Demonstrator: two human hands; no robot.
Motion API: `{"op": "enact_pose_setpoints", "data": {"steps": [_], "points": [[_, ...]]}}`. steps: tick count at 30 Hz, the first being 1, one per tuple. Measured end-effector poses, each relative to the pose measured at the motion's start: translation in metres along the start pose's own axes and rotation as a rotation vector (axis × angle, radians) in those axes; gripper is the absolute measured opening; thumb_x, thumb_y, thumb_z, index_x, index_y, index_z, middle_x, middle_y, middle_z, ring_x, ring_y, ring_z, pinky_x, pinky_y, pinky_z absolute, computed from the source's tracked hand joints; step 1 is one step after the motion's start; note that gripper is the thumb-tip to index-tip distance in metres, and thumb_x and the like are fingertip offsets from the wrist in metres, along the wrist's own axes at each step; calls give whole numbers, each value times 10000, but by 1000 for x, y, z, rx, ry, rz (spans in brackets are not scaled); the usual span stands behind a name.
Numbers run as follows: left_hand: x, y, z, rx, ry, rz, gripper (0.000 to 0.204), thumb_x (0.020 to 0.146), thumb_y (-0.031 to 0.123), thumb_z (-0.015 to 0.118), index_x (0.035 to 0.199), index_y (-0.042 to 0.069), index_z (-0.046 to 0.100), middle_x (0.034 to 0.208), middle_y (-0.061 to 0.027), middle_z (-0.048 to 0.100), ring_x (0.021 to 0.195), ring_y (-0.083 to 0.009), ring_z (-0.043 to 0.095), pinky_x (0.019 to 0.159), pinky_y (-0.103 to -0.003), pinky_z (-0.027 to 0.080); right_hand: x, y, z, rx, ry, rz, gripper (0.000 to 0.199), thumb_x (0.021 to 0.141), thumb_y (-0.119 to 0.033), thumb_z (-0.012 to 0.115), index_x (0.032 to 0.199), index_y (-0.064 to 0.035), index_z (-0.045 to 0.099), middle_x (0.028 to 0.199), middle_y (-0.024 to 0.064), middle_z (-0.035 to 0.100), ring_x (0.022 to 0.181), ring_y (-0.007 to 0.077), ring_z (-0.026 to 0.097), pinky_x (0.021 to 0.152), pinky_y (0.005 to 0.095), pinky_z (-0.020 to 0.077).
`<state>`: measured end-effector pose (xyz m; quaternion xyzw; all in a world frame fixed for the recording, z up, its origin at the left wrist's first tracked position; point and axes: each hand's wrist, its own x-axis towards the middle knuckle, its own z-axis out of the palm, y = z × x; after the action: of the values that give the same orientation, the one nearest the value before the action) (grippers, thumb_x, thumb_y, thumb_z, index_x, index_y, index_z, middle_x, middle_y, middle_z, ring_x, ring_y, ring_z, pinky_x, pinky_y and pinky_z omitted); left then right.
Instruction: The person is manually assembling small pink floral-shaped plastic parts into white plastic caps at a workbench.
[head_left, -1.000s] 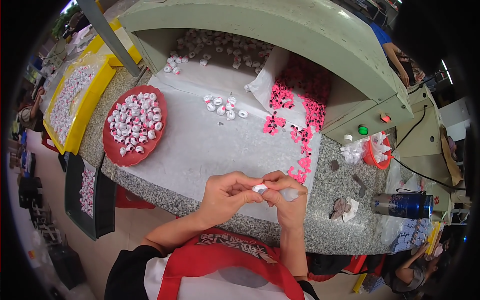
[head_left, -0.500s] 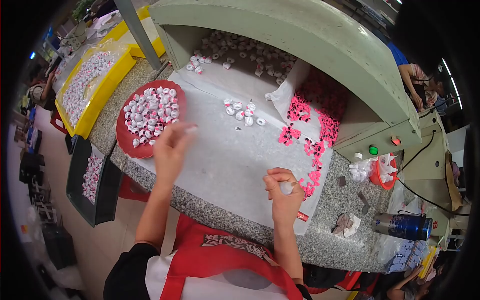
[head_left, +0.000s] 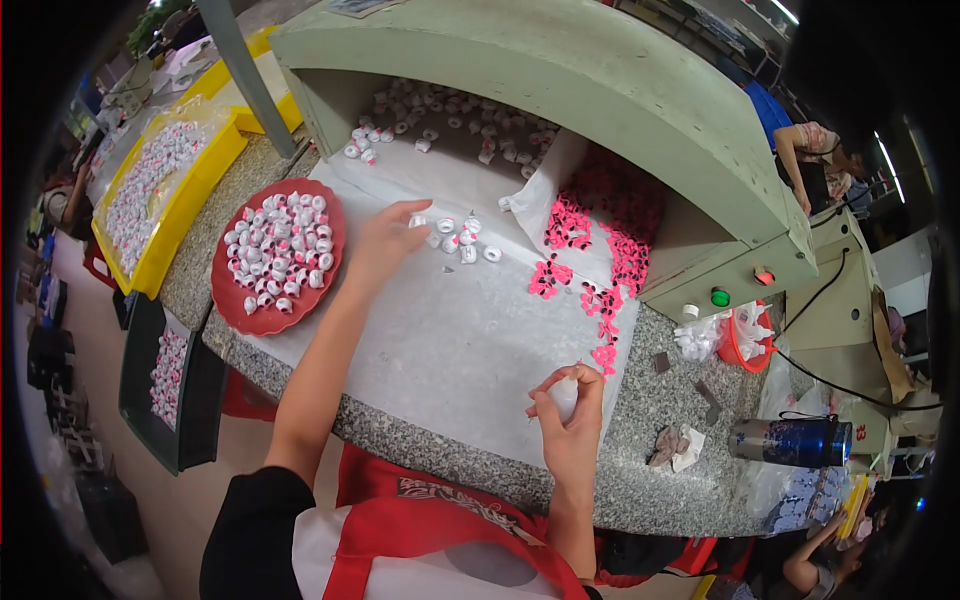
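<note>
Head view, floor, papered counter, left hand half open at white pieces, right hand clutching bottle

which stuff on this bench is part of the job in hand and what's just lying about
Likely part of the job:
- translucent bottle in the right hand
- loose white pieces at the left hand's fingertips
- scalloped red dish of white-and-pink pieces
- small pink pieces

Seemingly just lying about:
- blue-and-steel tumbler
- crumpled scraps
- dark flat scrap

red apron: white lettering | pale cabinet, right side: red numerals
</note>
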<state>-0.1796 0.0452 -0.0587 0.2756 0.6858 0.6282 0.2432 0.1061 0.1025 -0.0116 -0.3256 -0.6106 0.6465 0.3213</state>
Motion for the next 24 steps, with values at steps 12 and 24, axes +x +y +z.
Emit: {"op": "enact_pose_setpoints", "data": {"steps": [12, 24], "points": [[-139, 75, 76, -402, -233, 81, 294, 722, -103, 595, 997, -43, 510, 1026, -175, 544, 889, -206, 590, 754, -283, 515, -19, -51, 3, -46, 276, -224, 203, 669, -23, 488, 864, 21, 523, 852, 90, 540, 681, 114, 528, 603, 219, 440], [-144, 82, 83, -288, -87, 215, 288, 703, -115, 610, 973, -62, 524, 985, -120, 521, 878, -186, 590, 752, -272, 526, -37, -50, -4, -402, 111, -570, 177, 701, -73, 591, 854, 5, 548, 762, 83, 575, 651, 131, 536, 599, 226, 422]]}}
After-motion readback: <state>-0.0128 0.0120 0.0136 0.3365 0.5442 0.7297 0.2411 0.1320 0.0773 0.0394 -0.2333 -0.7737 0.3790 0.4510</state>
